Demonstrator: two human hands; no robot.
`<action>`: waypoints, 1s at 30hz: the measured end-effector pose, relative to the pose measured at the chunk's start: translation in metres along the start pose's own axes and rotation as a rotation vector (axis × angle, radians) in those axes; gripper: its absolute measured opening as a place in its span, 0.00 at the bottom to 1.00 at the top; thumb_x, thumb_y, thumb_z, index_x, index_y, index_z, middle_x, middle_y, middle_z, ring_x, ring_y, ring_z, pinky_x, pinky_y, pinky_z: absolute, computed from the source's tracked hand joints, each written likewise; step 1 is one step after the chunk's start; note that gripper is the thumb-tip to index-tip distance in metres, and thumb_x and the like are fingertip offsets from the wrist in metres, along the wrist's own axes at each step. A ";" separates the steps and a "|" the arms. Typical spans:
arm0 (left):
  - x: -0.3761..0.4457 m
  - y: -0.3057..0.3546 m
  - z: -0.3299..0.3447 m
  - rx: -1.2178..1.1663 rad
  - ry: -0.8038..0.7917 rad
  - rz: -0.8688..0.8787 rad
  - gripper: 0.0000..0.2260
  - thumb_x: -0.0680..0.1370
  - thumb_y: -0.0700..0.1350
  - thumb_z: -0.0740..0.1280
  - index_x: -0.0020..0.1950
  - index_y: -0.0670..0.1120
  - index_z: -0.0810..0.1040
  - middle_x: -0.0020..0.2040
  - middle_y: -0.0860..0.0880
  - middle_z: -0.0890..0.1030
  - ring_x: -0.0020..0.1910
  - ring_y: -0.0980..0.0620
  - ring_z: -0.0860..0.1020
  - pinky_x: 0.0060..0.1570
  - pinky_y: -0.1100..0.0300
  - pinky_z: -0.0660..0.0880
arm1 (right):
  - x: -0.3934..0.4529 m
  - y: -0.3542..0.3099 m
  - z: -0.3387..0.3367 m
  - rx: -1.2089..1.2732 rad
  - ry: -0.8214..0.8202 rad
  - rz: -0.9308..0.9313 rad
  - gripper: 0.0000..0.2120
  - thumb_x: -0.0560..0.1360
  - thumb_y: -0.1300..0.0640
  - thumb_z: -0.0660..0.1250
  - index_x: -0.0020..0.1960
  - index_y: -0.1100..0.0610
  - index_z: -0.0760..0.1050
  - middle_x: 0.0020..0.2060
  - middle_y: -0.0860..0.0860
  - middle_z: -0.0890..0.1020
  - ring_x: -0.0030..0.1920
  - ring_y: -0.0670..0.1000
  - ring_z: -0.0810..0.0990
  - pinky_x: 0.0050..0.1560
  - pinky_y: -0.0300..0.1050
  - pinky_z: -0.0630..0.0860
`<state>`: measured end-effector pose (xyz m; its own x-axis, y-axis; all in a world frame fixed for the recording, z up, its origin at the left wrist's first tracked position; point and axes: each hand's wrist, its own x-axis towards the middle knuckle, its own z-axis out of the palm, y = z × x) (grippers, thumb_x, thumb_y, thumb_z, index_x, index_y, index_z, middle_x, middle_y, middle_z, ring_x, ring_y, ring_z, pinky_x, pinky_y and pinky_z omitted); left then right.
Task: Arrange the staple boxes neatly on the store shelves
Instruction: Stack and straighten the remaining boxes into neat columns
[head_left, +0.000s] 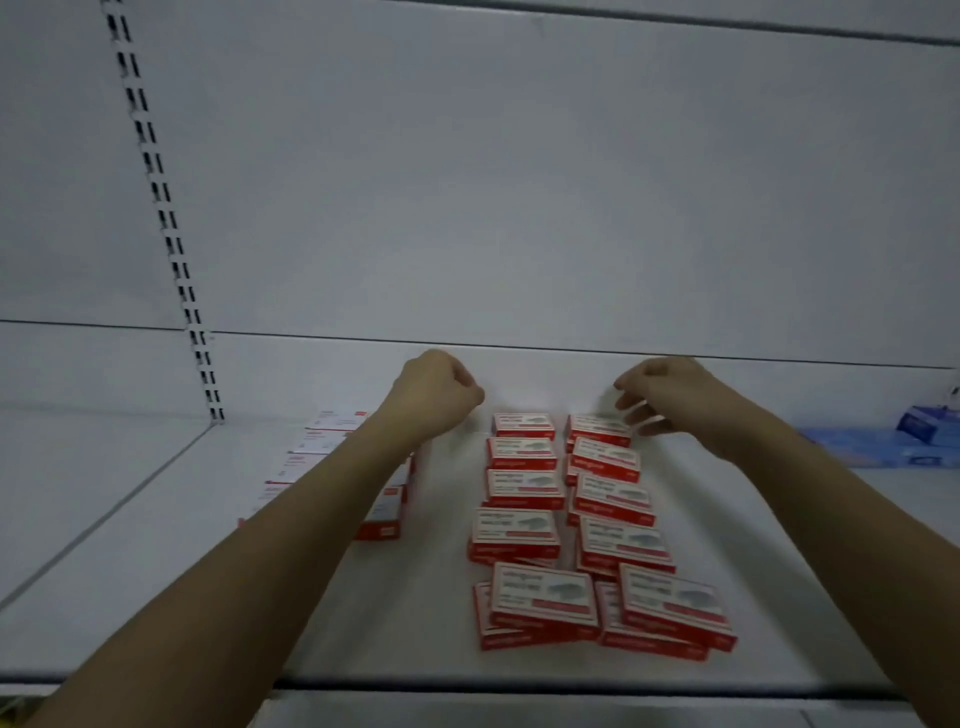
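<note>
Staple boxes (582, 519): red-and-white cartons, laid flat on the white shelf (727, 545) in two columns running front to back, most spots stacked two high. Rear boxes sit fairly square; the front pairs are skewed, upper boxes twisted off the ones beneath.

Second group of boxes (332, 441): paler faces with red trim, left of the two columns, largely covered by the left forearm.

Left hand (436, 389): raised near the rear of the shelf, just left of the left column, fingers curled in; nothing can be seen in it, though its palm faces away.

Right hand (670, 395): over the rearmost box of the right column, fingers spread and loosely bent, gripping nothing; whether the fingertips touch the box cannot be told.

Step in hand, as judged: squaring the rear of the columns against the back panel (519, 208). The next move likely calls for pressing the rows in from both sides, then straightening the crooked front stacks.

Obscured: print on all boxes is too blurred to read. Blue packets (893, 447) at the far right are cut off by the frame edge, contents unclear.
</note>
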<state>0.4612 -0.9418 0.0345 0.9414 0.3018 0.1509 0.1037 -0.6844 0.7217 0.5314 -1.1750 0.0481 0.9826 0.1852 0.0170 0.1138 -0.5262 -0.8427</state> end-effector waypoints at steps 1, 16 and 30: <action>0.004 0.003 0.006 0.030 -0.012 -0.032 0.08 0.76 0.45 0.68 0.51 0.42 0.81 0.49 0.45 0.83 0.47 0.48 0.82 0.53 0.50 0.79 | 0.005 0.007 -0.004 0.004 0.010 0.005 0.08 0.78 0.59 0.63 0.51 0.63 0.78 0.44 0.58 0.82 0.40 0.54 0.81 0.38 0.43 0.78; 0.025 -0.001 0.055 0.164 -0.034 -0.114 0.10 0.74 0.51 0.72 0.50 0.47 0.80 0.45 0.51 0.82 0.40 0.54 0.81 0.38 0.62 0.75 | 0.045 0.057 0.002 -0.198 0.111 -0.057 0.14 0.76 0.52 0.64 0.44 0.64 0.77 0.39 0.60 0.83 0.41 0.59 0.83 0.46 0.54 0.80; 0.037 -0.016 0.058 -0.006 0.004 -0.126 0.05 0.73 0.46 0.74 0.44 0.45 0.84 0.39 0.49 0.84 0.37 0.53 0.83 0.46 0.54 0.82 | 0.044 0.061 0.017 0.055 -0.146 0.020 0.12 0.78 0.54 0.65 0.44 0.60 0.82 0.38 0.52 0.86 0.40 0.50 0.85 0.47 0.46 0.81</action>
<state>0.5126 -0.9581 -0.0102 0.9197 0.3878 0.0609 0.2196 -0.6368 0.7391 0.5792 -1.1847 -0.0114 0.9521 0.2963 -0.0751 0.0824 -0.4852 -0.8705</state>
